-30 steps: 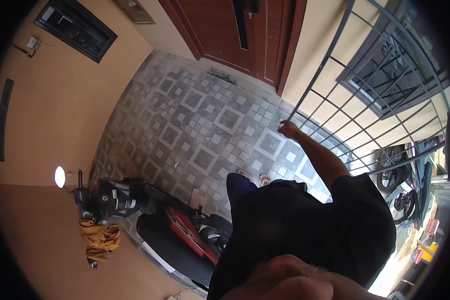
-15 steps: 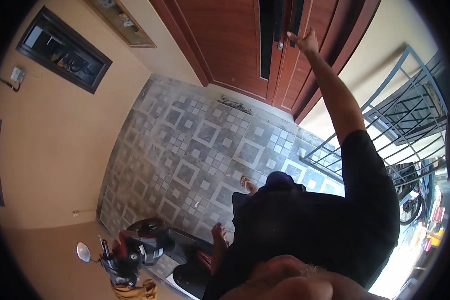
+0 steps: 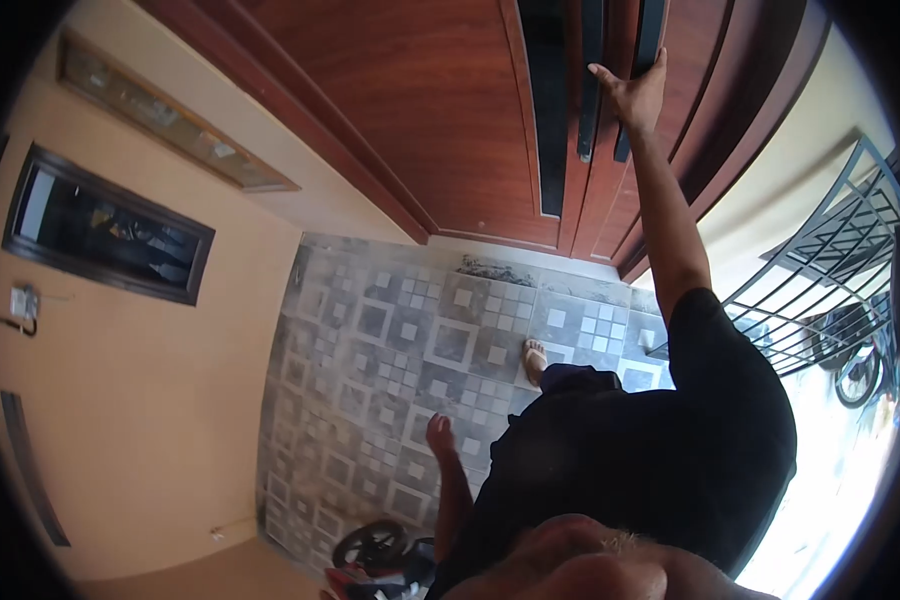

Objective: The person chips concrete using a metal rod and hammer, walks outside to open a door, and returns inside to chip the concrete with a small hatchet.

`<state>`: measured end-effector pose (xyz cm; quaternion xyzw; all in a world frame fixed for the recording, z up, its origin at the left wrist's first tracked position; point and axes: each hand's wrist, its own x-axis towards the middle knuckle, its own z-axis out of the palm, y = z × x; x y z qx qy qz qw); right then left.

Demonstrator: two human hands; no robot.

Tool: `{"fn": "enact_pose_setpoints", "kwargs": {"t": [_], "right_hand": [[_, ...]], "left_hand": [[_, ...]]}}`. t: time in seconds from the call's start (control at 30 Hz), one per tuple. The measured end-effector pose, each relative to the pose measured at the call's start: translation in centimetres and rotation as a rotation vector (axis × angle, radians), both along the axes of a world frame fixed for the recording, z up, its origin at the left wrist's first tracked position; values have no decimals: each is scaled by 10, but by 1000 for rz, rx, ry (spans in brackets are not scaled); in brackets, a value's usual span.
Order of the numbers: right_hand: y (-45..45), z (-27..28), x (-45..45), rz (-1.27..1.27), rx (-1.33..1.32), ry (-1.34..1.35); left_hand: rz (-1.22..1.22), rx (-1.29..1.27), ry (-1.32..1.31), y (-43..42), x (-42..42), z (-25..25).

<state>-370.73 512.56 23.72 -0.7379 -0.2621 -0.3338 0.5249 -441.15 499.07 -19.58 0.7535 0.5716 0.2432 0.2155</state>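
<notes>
- Although the right hand (image 3: pixel 638 102) has its grip spread wide across the dark handles (image 3: pixel 591 35) of the far red door (image 3: pixel 390 100), contact is unclear.
- Left hand (image 3: pixel 440 433) hangs; its grip cannot be told.
- Glazed frame (image 3: pixel 170 120), left: contents indistinct.

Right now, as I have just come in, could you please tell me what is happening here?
The person's right hand is raised at the dark handles of a brown door, its thumb by one handle and its fingers by the other; whether it has a firm grip is not clear. The door looks shut. The left hand hangs low above the tiled floor, with nothing seen in it.
</notes>
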Motion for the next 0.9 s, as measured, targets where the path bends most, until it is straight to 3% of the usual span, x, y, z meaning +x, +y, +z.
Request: {"fn": "enact_pose_setpoints", "kwargs": {"t": [0.07,0.13,0.17,0.27,0.33,0.47,0.63,0.73,0.87,0.9], "right_hand": [[4,-5,8,-5,45,-60],[3,5,6,105,63,60],[2,9,3,165,60,123],[3,13,1,87,-49,326],[5,14,1,77,-54,325],[8,10,3,11,-76,309],[10,-3,8,44,-38,287],[12,-7,12,22,-60,210],[17,-6,5,-73,-117,235],[19,-7,6,-31,-69,226]], "left_hand": [[-189,-40,-113,48,88,67],[-109,-364,-280,97,191,149],[-318,-114,-192,129,220,134],[-544,-57,-383,195,350,222],[-703,110,-491,222,428,285],[-862,152,-618,247,558,376],[-867,186,-774,250,649,383],[-932,-24,-730,256,659,364],[-1040,-86,-1000,259,671,349],[-1084,-296,-984,259,673,342]]}}
